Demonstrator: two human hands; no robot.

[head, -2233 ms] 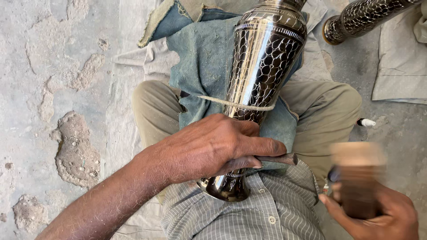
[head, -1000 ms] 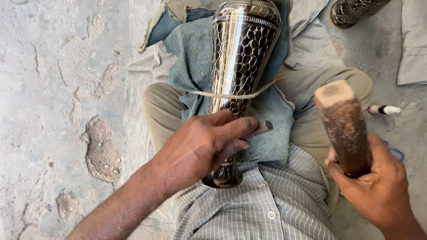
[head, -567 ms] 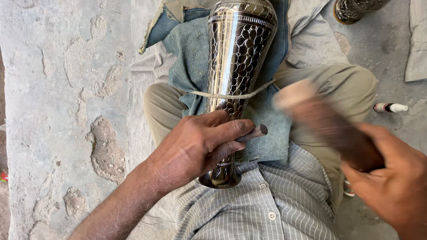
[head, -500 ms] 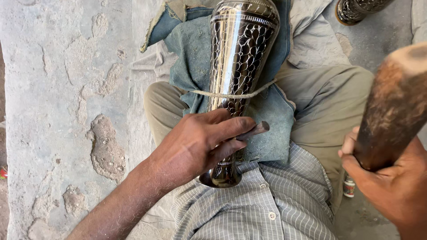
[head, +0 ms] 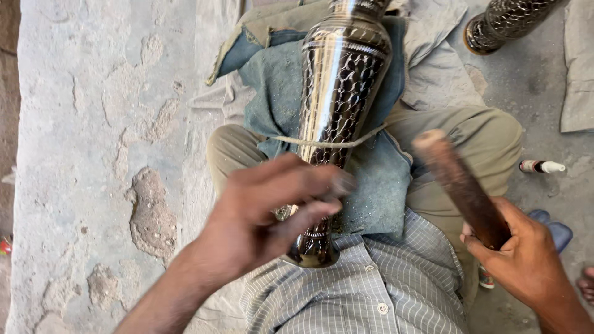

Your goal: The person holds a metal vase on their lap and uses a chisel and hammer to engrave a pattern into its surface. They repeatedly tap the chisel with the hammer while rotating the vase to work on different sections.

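Under our left hand, whose grip was folded over the narrow lower part of the metal vase, something small sat pinched at the fingertips against the patterned wall; we could not tell what it was through the blur. Beyond that grip the vase lay lengthwise on our lap over a blue cloth, a cord crossing it. Right of it, our right hand was wrapped tight round a wooden mallet, its head raised just beside the vase. We judged the risks plain: a blow landing off line could catch the left fingers, or dent the wall, and the smooth vase could roll on the cloth.
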